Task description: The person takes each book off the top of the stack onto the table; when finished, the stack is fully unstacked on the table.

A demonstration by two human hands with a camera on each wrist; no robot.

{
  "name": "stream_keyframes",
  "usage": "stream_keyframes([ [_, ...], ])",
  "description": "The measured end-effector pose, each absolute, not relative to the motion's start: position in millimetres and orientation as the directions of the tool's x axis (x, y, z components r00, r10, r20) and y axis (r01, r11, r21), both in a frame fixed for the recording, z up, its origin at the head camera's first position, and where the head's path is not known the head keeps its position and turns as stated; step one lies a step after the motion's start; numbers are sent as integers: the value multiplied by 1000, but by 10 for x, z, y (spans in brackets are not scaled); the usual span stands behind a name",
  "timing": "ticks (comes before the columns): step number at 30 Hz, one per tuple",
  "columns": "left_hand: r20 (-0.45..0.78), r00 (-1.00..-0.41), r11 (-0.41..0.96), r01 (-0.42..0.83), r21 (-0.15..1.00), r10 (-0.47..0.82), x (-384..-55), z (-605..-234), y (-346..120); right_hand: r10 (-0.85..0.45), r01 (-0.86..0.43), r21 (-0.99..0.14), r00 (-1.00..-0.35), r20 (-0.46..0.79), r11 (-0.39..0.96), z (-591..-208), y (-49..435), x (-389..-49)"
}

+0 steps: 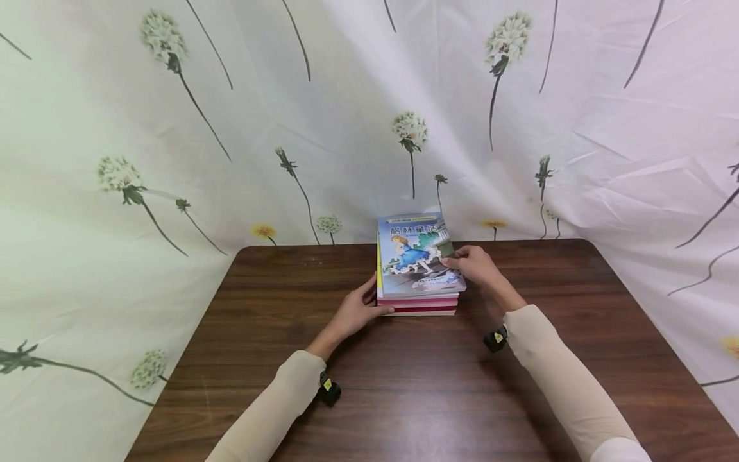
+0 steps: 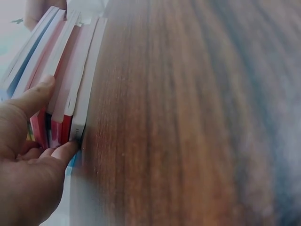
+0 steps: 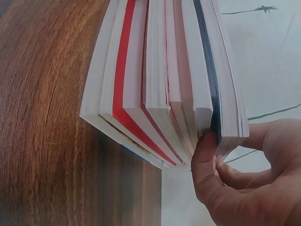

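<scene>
A stack of books (image 1: 418, 307) lies near the back edge of the table. The top book (image 1: 412, 256) has a blue cover with a figure in a blue dress, and it sits slightly askew over those below. My right hand (image 1: 475, 264) pinches its right edge; the right wrist view shows the thumb (image 3: 204, 162) low against the page edges and a finger over the cover side. At the front left corner my left hand (image 1: 355, 311) holds the stack, its thumb (image 2: 40, 96) across the front page edges and its fingers along the spines.
The brown wood-grain table (image 1: 416, 398) has rounded back corners. Behind it hangs a pale cloth (image 1: 358, 128) printed with dandelions, close to the back of the stack. A small black device (image 1: 330, 390) is strapped at the left wrist, another black device (image 1: 495, 339) at the right.
</scene>
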State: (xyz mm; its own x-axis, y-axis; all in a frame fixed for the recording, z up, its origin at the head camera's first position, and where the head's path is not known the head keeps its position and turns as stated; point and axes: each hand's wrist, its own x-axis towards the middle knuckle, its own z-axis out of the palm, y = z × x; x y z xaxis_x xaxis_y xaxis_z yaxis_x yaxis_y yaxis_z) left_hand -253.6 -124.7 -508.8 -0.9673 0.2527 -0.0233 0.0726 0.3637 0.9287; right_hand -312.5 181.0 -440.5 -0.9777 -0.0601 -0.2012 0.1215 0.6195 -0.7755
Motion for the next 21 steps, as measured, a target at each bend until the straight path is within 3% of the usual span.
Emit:
stream_keyframes([
  [21, -69, -966, 394, 36, 919, 251, -2547, -5088, -1299, -85, 175, -837, -963, -254, 518, -4389, 1979, -3145],
])
